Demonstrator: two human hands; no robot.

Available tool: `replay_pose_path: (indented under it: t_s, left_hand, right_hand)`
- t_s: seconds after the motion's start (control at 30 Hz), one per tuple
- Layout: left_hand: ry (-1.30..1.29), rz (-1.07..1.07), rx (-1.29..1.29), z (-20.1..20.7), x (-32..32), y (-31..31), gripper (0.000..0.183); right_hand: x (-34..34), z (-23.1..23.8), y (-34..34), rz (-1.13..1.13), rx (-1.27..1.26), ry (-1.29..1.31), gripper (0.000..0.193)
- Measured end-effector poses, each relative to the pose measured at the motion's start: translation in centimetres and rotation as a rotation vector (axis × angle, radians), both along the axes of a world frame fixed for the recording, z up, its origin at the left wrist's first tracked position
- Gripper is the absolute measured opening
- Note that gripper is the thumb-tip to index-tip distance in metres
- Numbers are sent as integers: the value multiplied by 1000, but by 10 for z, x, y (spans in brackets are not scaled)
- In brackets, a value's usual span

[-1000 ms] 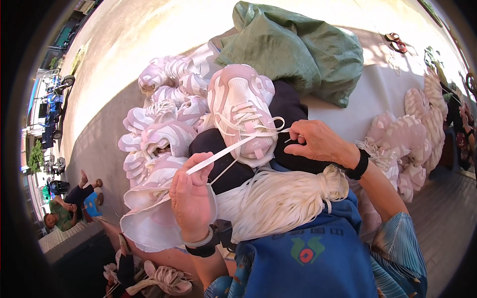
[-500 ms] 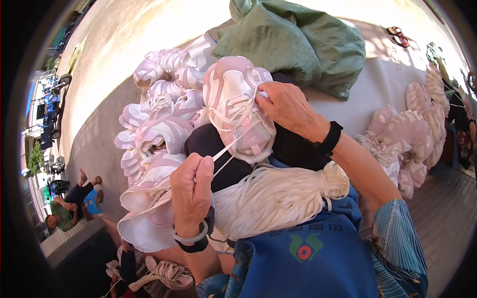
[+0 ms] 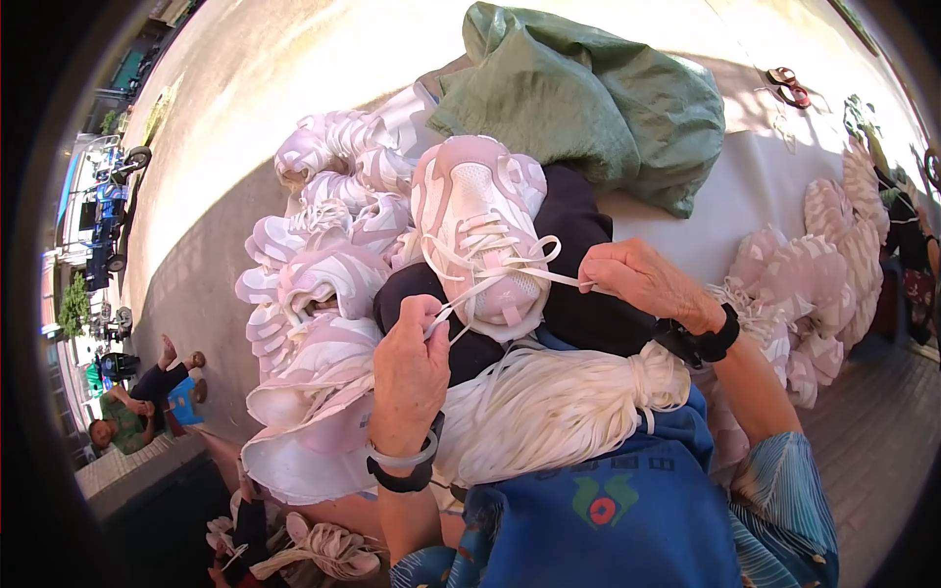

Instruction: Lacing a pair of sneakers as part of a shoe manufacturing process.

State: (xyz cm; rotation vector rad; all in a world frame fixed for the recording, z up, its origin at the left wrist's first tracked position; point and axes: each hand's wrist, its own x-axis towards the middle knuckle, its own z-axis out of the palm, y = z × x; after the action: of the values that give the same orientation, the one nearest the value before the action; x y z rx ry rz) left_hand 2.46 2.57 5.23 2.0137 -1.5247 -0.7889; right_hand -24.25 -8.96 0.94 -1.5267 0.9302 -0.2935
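Observation:
A pink and white sneaker (image 3: pixel 480 211) rests across my dark-trousered lap, toe pointing away from me. Its white shoelace (image 3: pixel 490 265) is threaded through the upper eyelets, with loops standing at both sides. To the left of the heel, my left hand (image 3: pixel 410 377) pinches a lace end. My right hand (image 3: pixel 642 279) is closed on the lace at the right, holding it taut across the shoe's opening. Between my lap and my blue apron (image 3: pixel 608 510) lies a thick bundle of white laces (image 3: pixel 559 402).
A pile of similar sneakers (image 3: pixel 328 269) stands left of my lap; more sneakers (image 3: pixel 794 284) are heaped on the right. Ahead lies a green woven sack (image 3: pixel 598 108). Red sandals (image 3: pixel 787 86) are on the ground at far right. Another person (image 3: pixel 137 407) sits at the far left.
My right hand has drawn away from the shoe to the right, pulling the lace out sideways. My left hand has shifted slightly right, still pinching a lace end.

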Motion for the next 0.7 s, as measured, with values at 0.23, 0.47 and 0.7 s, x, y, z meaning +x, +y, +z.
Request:
replay_pose_path:
  t_s: [0.23, 0.47, 0.7]
  left_hand:
    - [-179, -182, -183, -18, 6, -2, 21]
    - [-81, -57, -163, -19, 2, -4, 13]
    - [31, -34, -99, -17, -1, -4, 11]
  right_hand:
    - [1, 7, 8, 134, -36, -25, 23]
    - [6, -1, 9, 22, -77, -45, 17]
    - [7, 1, 9, 86, -94, 35, 18]
